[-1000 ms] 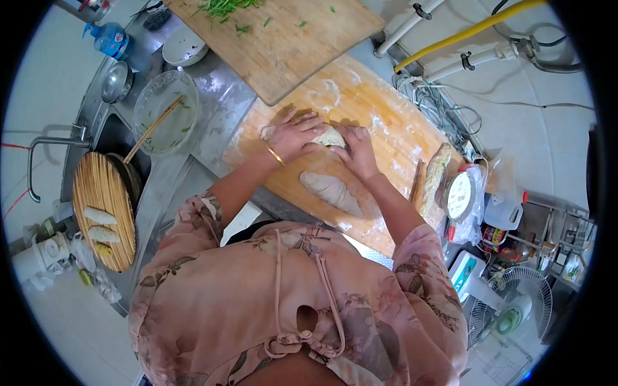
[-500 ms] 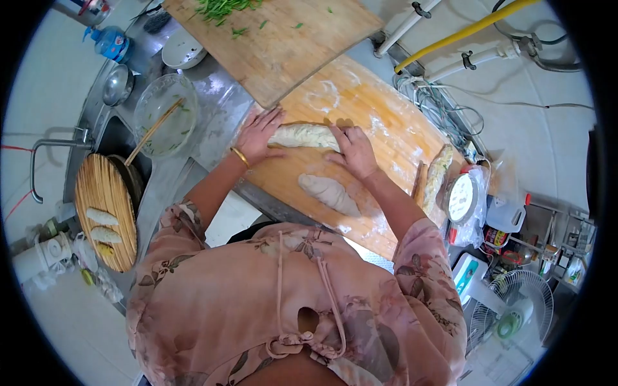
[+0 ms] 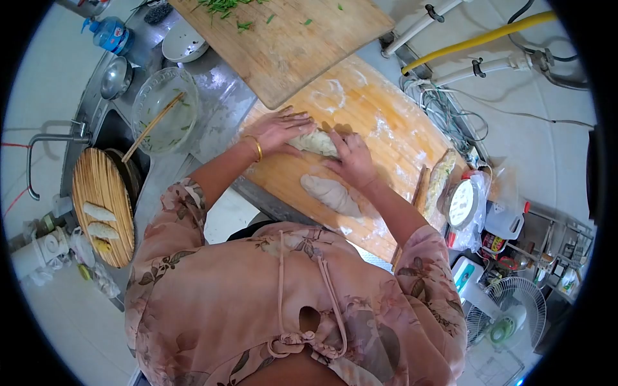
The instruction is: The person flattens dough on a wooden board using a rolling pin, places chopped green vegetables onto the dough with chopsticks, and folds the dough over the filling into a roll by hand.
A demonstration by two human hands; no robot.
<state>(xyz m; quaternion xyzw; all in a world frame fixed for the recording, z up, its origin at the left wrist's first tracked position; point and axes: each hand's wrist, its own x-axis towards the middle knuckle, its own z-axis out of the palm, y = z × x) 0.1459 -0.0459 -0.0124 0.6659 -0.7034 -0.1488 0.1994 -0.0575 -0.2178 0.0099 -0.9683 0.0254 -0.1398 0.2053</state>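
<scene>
A pale roll of dough (image 3: 315, 143) flecked with green lies on the floured wooden board (image 3: 322, 96), between my two hands. My left hand (image 3: 281, 132) rests over its left end, fingers stretched out along the far side and thumb on the near side. At the other end, my right hand (image 3: 354, 157) has its fingers bent round the dough, with the thumb at the near edge. Both palms hide the roll's ends. Closer to me sits a smooth, plain lump of dough (image 3: 330, 194), untouched. Further right are a rolling pin (image 3: 421, 188) and a long green-flecked dough strip (image 3: 441, 177).
A cutting board (image 3: 296, 45) with chopped greens (image 3: 222, 6) overhangs the back left. To the left are a bowl (image 3: 166, 112) with chopsticks (image 3: 151, 125), a sink tap (image 3: 55, 141) and a round wooden lid (image 3: 103, 206) bearing dough pieces. A white-lidded tub (image 3: 462, 204) stands right.
My left hand has slid right, closer to my right hand, and covers more of the dough roll. Less of the roll shows between the hands. My right hand has moved only slightly.
</scene>
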